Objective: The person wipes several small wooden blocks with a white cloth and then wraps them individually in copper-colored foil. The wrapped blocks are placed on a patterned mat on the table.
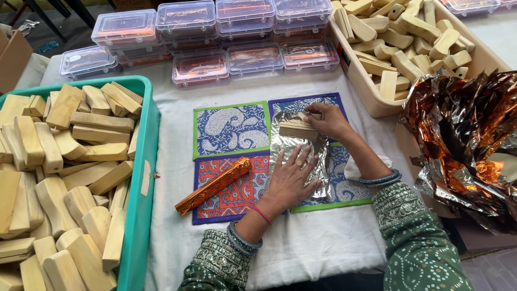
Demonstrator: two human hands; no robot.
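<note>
A sheet of silver foil lies on patterned mats in the middle of the white cloth. My left hand presses flat on the foil's near part, fingers spread. My right hand holds a pale wooden block down on the foil's far end. A block wrapped in copper-coloured foil lies diagonally on the red mat, just left of my left hand.
A teal bin full of bare wooden blocks stands at the left. A beige crate of more blocks sits at the back right. Crumpled copper foil sheets pile up on the right. Clear lidded boxes line the back.
</note>
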